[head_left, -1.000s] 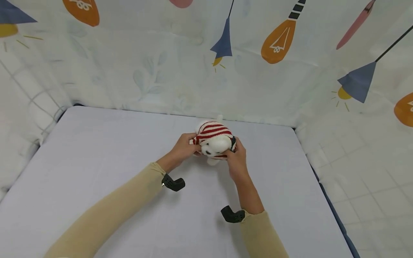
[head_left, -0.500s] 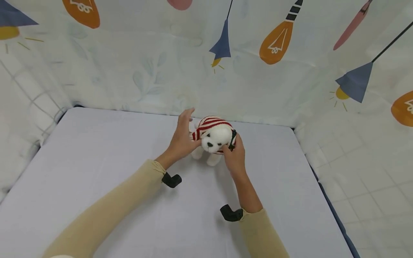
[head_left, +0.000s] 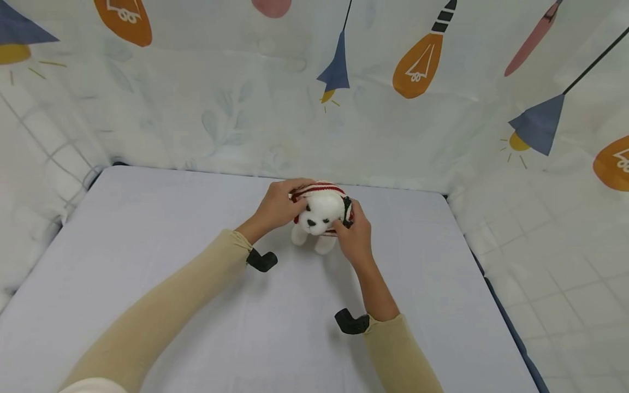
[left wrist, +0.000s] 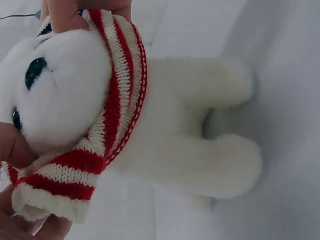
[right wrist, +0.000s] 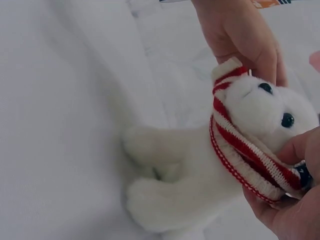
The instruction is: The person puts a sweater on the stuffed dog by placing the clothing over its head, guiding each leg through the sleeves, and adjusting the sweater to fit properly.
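A white plush toy dog [head_left: 315, 212] stands on the white-covered table, its front paws [left wrist: 225, 165] down on the cloth. Around its head and neck sits a red-and-white striped knitted garment [left wrist: 120, 75] with a sleeve-like end [left wrist: 65, 175]. At the head's left side my left hand [head_left: 281, 203] grips the garment, thumb by the face and fingers behind. Opposite it, my right hand [head_left: 357, 237] pinches the garment near a dark patch [head_left: 347, 210], its thumb against the cheek. Both eyes and the nose show in the head view.
A white printed curtain [head_left: 265, 109] hangs right behind the table's far edge, with more sheeting at both sides. The table [head_left: 236, 327] extends around the toy. Black camera mounts [head_left: 262, 260] sit on both wrists.
The toy's face has lifted from tilted down to facing forward. My left hand let go, spread open beside the head, then took hold again higher up. The right hand kept its grip.
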{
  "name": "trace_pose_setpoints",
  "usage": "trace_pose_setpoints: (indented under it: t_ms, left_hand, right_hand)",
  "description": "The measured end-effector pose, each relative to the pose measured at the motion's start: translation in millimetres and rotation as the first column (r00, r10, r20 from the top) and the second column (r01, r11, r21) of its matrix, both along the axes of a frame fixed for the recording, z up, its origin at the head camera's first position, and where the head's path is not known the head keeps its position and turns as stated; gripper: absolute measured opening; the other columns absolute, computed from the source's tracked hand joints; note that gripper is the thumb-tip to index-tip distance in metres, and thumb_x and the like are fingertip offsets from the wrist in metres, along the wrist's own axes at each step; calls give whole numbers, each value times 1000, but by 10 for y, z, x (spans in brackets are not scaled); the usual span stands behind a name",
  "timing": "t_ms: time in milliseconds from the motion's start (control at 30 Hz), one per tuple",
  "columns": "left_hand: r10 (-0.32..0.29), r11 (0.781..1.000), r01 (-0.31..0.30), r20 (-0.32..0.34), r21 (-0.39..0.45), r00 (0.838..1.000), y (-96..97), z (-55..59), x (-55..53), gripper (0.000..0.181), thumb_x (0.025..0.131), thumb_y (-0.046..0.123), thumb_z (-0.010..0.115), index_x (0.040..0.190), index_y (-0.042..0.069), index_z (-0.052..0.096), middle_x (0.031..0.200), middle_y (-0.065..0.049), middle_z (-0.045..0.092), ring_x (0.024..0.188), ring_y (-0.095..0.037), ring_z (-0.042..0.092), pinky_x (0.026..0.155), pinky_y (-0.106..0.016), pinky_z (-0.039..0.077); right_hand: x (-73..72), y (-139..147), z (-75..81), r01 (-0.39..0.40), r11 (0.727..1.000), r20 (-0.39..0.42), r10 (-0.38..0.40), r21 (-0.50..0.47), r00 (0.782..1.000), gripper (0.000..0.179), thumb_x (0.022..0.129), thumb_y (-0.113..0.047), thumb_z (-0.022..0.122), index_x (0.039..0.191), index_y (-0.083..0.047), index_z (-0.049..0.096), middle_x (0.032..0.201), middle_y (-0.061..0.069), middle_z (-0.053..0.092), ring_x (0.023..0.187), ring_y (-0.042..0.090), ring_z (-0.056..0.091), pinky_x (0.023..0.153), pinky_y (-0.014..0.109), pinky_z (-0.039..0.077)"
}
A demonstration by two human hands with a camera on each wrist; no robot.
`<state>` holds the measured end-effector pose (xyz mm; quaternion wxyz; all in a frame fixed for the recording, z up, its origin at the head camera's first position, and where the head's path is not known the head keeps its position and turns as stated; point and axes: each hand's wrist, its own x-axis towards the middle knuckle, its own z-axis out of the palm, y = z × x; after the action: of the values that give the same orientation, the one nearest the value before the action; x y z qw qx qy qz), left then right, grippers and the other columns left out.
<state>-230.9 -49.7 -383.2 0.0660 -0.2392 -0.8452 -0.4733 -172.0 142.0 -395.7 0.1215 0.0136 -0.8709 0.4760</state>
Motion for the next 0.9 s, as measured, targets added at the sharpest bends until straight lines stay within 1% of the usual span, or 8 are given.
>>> trace_pose_setpoints:
  t_ms: [167, 300, 467, 567, 600, 700, 800, 900]
  left_hand:
    - [-29, 1000, 30, 111, 0, 993, 13, -7, -66, 30, 84, 11, 53, 111, 25, 57, 113, 1, 61, 96, -15, 57, 75, -34, 49]
    - [-81, 996, 76, 170, 35, 982, 16, -23, -135, 22, 85, 11, 53, 102, 23, 59, 107, 1, 62, 97, -16, 58, 78, -35, 49]
    - [-168, 983, 137, 308, 121, 937, 39, -46, -174, 19, 84, 11, 52, 99, 19, 61, 106, 0, 62, 97, -17, 56, 78, -34, 47]
    - [-173, 979, 114, 383, 171, 907, 34, -73, -185, 21, 85, 13, 51, 102, 19, 62, 110, 0, 61, 101, -17, 54, 81, -35, 46]
    - [-162, 979, 99, 387, 177, 908, 30, -82, -187, 22, 86, 14, 52, 105, 20, 62, 112, 1, 60, 102, -16, 54, 82, -35, 46]
    - [-111, 989, 74, 301, 131, 947, 18, -94, -171, 28, 88, 19, 53, 114, 27, 58, 117, 5, 57, 100, -15, 52, 79, -35, 47]
    - [-100, 994, 98, 47, 37, 994, 20, -84, -145, 36, 89, 21, 54, 124, 28, 52, 127, 4, 51, 107, -15, 52, 83, -35, 47]
    - [-127, 992, 122, -171, -39, 977, 18, -63, -124, 40, 91, 21, 54, 131, 25, 48, 135, 3, 46, 120, -14, 48, 93, -36, 44]
  right_hand:
    - [-43, 45, -51, 17, 994, 22, -15, -111, 1000, 37, 79, -5, 52, 113, -19, 54, 107, 1, 59, 92, 16, 54, 76, 34, 46]
    - [-64, 75, -63, 16, 959, 83, 8, -282, 997, 30, 78, -2, 52, 104, -17, 58, 102, 2, 60, 91, 16, 54, 72, 31, 48]
    - [-80, 82, -73, 61, 904, 140, -1, -424, 990, 18, 79, 0, 56, 94, -11, 60, 96, 4, 60, 88, 16, 57, 68, 30, 52]
    - [-86, 70, -90, 90, 874, 172, -7, -478, 985, 19, 78, 0, 56, 95, -9, 60, 96, 5, 60, 89, 16, 56, 72, 30, 51]
    - [-83, 66, -95, 95, 871, 182, -6, -482, 983, 22, 79, 0, 56, 98, -11, 60, 99, 3, 60, 91, 15, 56, 75, 29, 50]
    - [-57, 60, -101, 79, 882, 182, 7, -464, 983, 33, 80, -2, 52, 109, -18, 57, 109, -1, 58, 101, 13, 53, 84, 30, 46]
    - [-16, 76, -80, 25, 899, 117, 29, -438, 993, 39, 85, -6, 47, 120, -23, 52, 119, -3, 55, 110, 13, 51, 92, 34, 44]
    - [11, 104, -36, -12, 895, 55, 41, -446, 998, 35, 88, -15, 47, 122, -23, 52, 121, -1, 55, 111, 15, 51, 94, 36, 42]
